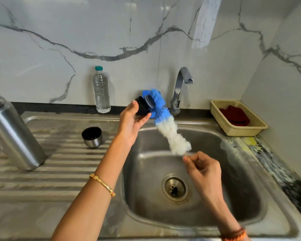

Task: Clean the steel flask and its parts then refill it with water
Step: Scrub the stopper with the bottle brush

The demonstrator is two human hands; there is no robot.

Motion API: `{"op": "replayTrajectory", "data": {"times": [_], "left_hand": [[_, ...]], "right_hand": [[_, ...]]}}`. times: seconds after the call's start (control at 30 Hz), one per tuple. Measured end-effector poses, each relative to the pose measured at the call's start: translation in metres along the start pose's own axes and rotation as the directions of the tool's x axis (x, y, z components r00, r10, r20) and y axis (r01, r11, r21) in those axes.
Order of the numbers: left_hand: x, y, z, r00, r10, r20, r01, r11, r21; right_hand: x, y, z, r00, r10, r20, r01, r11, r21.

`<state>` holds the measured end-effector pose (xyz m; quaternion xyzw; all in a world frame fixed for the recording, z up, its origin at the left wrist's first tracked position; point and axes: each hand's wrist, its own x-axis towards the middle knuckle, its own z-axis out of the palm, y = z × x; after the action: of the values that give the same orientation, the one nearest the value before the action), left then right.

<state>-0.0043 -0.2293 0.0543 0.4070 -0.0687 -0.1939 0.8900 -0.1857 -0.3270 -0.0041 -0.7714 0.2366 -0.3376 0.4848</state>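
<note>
My left hand (131, 122) grips the flask's dark stopper (145, 104) above the back rim of the sink. My right hand (202, 168) pinches the thin handle of a blue-and-white bottle brush (165, 122), whose blue bristles lie against the stopper. The open steel flask (12, 134) stands on the ribbed drainboard at the far left. Its steel cup lid (92, 136) rests mouth-up on the drainboard, between the flask and my left arm.
A steel sink basin (233, 180) with a drain (175, 188) lies below my hands. The tap (180, 89) stands behind it. A plastic water bottle (101, 90) is at the wall. A beige basket (237, 117) with a dark red cloth sits at the right.
</note>
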Motion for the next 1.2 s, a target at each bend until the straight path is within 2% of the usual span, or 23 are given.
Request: {"op": "replayTrajectory", "data": {"times": [0.1,0.17,0.23,0.33,0.5,0.7,0.87,1.1,1.2], "left_hand": [[0.006,0.002,-0.002,1.000,-0.025,-0.012,0.025,1.000,0.006],[0.006,-0.001,-0.001,0.995,-0.094,-0.035,0.092,0.995,-0.046],[0.006,0.000,-0.003,0.986,-0.151,-0.073,0.139,0.980,-0.145],[0.012,0.003,-0.011,0.982,-0.139,-0.126,0.110,0.970,-0.216],[0.003,-0.006,-0.002,0.975,-0.221,-0.032,0.212,0.961,-0.176],[0.014,0.000,-0.018,0.973,-0.209,-0.096,0.182,0.956,-0.229],[0.010,-0.013,-0.016,0.965,-0.259,-0.034,0.245,0.941,-0.232],[0.022,-0.006,-0.022,0.972,-0.203,-0.117,0.168,0.952,-0.257],[0.018,-0.012,-0.017,0.969,-0.237,-0.073,0.216,0.952,-0.216]], "right_hand": [[-0.004,0.003,0.000,0.995,0.078,-0.066,-0.070,0.991,0.113],[0.002,0.002,0.001,0.990,0.114,-0.080,-0.101,0.984,0.148],[0.001,-0.001,0.000,0.992,0.121,-0.030,-0.116,0.984,0.138],[-0.011,-0.002,0.000,0.988,0.151,0.040,-0.156,0.979,0.134],[0.001,-0.016,0.007,0.979,0.193,0.072,-0.204,0.960,0.190],[-0.013,-0.025,-0.001,0.962,0.227,0.149,-0.258,0.936,0.238],[-0.001,-0.031,0.005,0.960,0.229,0.162,-0.257,0.949,0.183],[-0.014,-0.022,0.001,0.893,0.369,0.259,-0.429,0.873,0.234],[-0.006,-0.022,0.006,0.885,0.392,0.252,-0.453,0.850,0.268]]}}
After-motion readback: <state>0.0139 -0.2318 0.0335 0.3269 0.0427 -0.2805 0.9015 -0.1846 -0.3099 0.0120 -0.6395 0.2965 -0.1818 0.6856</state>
